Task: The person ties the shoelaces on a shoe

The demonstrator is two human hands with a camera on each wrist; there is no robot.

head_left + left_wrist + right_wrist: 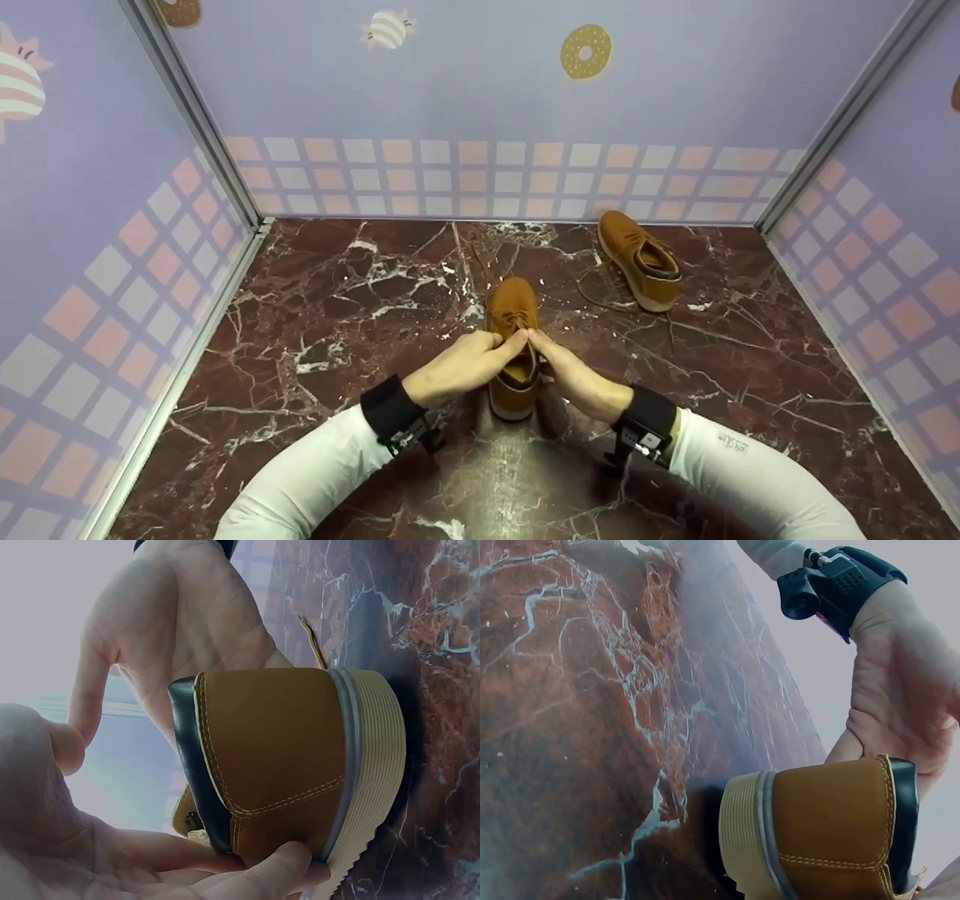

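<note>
A tan brown lace-up shoe (513, 296) stands on the dark marbled surface, toe pointing away from me. My left hand (466, 364) lies along its left side, and my right hand (581, 379) along its right. Both thumbs come together over the laces, tips meeting above the tongue. In the left wrist view, the left fingers (274, 870) touch the side of the shoe's heel (277, 735), fairly straight. The right palm shows beyond the heel (829, 814) in the right wrist view; its fingertips are hidden behind the shoe.
A matching brown shoe (626, 236) stands at the back right near the wall, its loose lace (600, 302) trailing over the marbled surface (337, 322). Patterned panels (480, 90) enclose the back and both sides.
</note>
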